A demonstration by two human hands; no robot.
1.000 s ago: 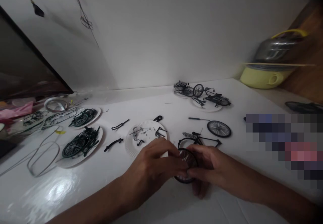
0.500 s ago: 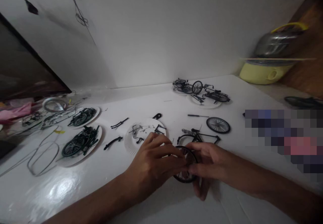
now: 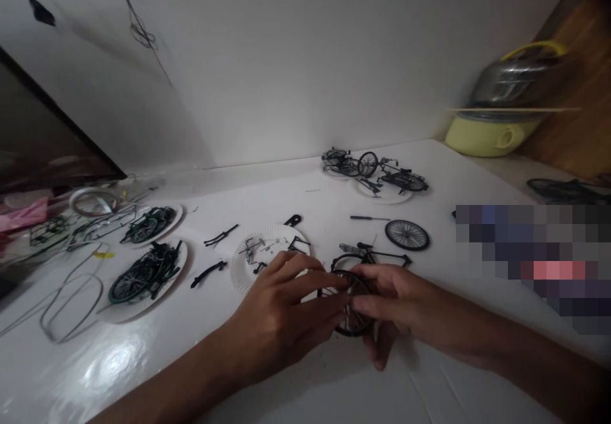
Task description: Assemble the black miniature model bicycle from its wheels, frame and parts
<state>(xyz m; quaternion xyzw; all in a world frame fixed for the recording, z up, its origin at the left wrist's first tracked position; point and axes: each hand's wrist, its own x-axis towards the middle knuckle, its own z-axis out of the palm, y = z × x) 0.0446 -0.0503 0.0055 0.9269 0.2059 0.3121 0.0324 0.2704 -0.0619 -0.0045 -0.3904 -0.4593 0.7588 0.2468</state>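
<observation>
Between my two hands a small black model bicycle wheel (image 3: pixel 356 330) with thin spokes is held tilted above the white table. My right hand (image 3: pixel 389 300) grips its right side, thumb at the hub and fingers behind the rim. My left hand (image 3: pixel 298 303) is closed at the wheel's left side, its fingertips by the hub; whether they pinch a small part there is hidden. Just beyond the hands lies a black model bicycle frame (image 3: pixel 370 255) with a saddle. A second spoked wheel (image 3: pixel 407 235) lies flat behind it, beside a small screwdriver (image 3: pixel 370 218).
A white paper plate (image 3: pixel 238 271) holds small parts, with two dark curved pieces (image 3: pixel 209 274) to its left. Plates of dark green model bicycles (image 3: pixel 146 274) stand at left; more black bicycles (image 3: pixel 398 176) lie at the back. A yellow-green pot (image 3: pixel 491 136) stands at back right.
The view has shifted slightly, so everything sits a little further left. The wheel stays in my hands and is turned slightly; my fingers have moved only a little about the hub.
</observation>
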